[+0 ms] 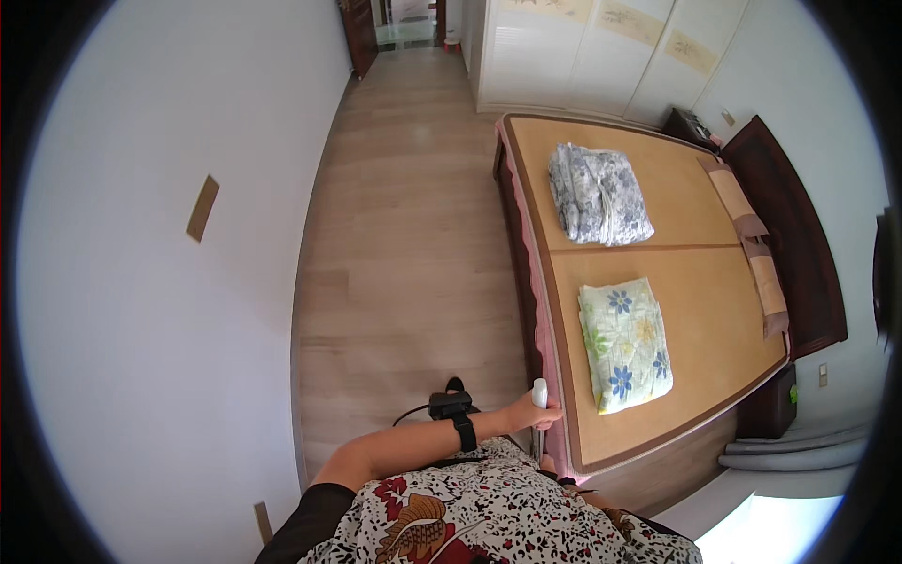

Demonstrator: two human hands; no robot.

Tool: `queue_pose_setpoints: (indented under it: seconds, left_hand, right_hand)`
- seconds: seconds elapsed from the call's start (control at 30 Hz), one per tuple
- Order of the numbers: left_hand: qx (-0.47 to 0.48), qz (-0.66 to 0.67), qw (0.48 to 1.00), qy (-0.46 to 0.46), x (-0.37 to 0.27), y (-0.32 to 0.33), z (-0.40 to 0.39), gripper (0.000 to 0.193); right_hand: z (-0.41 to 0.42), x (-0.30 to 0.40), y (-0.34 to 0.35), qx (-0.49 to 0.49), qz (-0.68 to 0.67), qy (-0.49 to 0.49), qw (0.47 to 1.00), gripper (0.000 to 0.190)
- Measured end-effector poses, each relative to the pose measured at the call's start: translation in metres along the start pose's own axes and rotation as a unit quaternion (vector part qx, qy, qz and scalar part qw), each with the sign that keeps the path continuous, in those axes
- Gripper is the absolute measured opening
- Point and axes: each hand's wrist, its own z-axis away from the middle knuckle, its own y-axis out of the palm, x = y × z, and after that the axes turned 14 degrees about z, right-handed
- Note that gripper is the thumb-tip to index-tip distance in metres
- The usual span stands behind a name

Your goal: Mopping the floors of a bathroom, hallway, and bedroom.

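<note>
My left hand (534,413) is wrapped around the white-ended handle (540,392) of a slim metal pole (538,446), close against the foot of the bed. Below it, a small part of my right hand (547,462) shows beside the pole, the rest hidden by my patterned top. Whether its fingers grip the pole cannot be made out. The pole's lower end is also hidden. To the right of my hands, a folded floral quilt (626,345) in white, blue and green lies on the bed mat (705,303). Farther up the mat rests a folded grey-and-white floral quilt (599,194).
Wood-look flooring (416,233) runs between the bed and the white wall (155,296) towards an open door (361,35). Two pillows (733,194) lie by the dark wooden headboard (786,233). Sliding wardrobe doors (585,63) stand beyond the bed; a nightstand (768,405) and grey curtain (796,451) are at right.
</note>
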Motion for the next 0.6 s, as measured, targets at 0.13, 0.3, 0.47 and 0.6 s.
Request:
queue_pose_setpoints:
  seconds: [0.13,0.3,0.47,0.6]
  left_hand:
    - [0.020,0.010,1.000,-0.011,0.002,0.000,0.010,0.022]
    - [0.012,-0.086,0.996,-0.021,-0.020,0.036,0.025,0.039]
    - [0.041,-0.096,0.995,0.002,0.008,0.027,0.017,0.035]
    - [0.021,-0.052,0.998,-0.016,0.007,-0.003,0.023,0.035]
  right_hand:
    - [0.014,-0.022,0.001,0.013,0.052,-0.005,0.999,0.036]
    - [0.036,0.076,-0.046,0.081,-0.012,0.024,0.996,0.045]
    - [0.053,0.042,-0.055,0.067,-0.044,0.034,0.996,0.047]
    - [0.055,0.026,-0.042,0.066,-0.012,0.053,0.996,0.048]
